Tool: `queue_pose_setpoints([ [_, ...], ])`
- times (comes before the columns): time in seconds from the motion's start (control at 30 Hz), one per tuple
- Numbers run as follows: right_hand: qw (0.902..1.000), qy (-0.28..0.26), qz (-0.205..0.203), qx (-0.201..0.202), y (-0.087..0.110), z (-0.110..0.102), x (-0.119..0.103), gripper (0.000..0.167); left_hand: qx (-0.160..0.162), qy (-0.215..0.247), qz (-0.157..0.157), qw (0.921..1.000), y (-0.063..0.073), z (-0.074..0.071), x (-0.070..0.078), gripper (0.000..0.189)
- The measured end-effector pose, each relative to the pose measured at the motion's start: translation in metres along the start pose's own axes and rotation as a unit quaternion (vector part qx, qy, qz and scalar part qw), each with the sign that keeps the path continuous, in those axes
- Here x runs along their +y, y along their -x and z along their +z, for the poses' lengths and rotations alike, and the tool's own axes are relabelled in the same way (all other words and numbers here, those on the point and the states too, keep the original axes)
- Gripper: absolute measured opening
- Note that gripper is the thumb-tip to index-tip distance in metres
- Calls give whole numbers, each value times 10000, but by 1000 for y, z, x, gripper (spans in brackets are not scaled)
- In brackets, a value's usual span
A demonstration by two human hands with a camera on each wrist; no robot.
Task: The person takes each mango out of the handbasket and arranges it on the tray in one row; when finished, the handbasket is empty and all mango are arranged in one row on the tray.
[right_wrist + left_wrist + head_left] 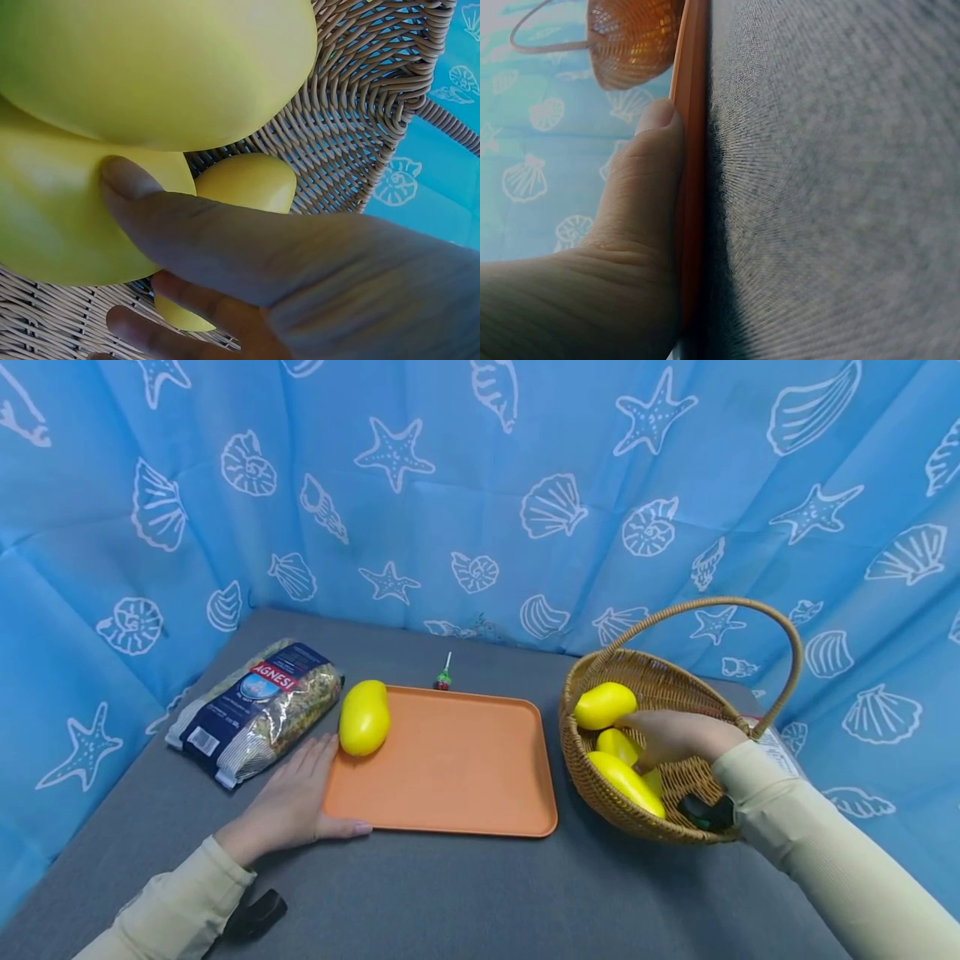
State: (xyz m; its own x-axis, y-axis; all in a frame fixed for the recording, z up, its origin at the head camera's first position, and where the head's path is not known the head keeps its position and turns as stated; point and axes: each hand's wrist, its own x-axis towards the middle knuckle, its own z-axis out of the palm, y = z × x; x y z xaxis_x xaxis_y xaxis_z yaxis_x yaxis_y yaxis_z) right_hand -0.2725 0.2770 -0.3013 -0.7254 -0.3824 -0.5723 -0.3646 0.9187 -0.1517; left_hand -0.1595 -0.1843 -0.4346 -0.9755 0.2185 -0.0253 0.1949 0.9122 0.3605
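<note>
My left hand [288, 806] rests against the left end of an orange tray [457, 760], its fingers straight and its thumb along the near edge. On the tray's far left corner lies a yellow mango [364, 718]. To the right, my right hand [671, 737] reaches into a wicker basket [600, 802] holding several yellow mangoes. In the right wrist view its thumb lies on one mango [67, 214], with the fingers curled at that fruit's lower edge. Another mango [165, 67] sits right above it, and smaller yellow parts show behind the thumb.
A bag of Agnesi pasta [262, 706] lies left of the tray. Behind the tray is a lollipop [443, 677] with a white stick. The basket's tall handle [791, 652] arches over its opening. A blue shell-patterned curtain [480, 527] hangs behind the grey table [480, 893].
</note>
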Motion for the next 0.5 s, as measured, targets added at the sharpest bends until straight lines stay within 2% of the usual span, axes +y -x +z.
queue_pose_setpoints([
  [0.5, 9997, 165, -195, 13, 4, 2, 2, 76, 62, -108, 96, 9999, 0, 0, 0, 135],
])
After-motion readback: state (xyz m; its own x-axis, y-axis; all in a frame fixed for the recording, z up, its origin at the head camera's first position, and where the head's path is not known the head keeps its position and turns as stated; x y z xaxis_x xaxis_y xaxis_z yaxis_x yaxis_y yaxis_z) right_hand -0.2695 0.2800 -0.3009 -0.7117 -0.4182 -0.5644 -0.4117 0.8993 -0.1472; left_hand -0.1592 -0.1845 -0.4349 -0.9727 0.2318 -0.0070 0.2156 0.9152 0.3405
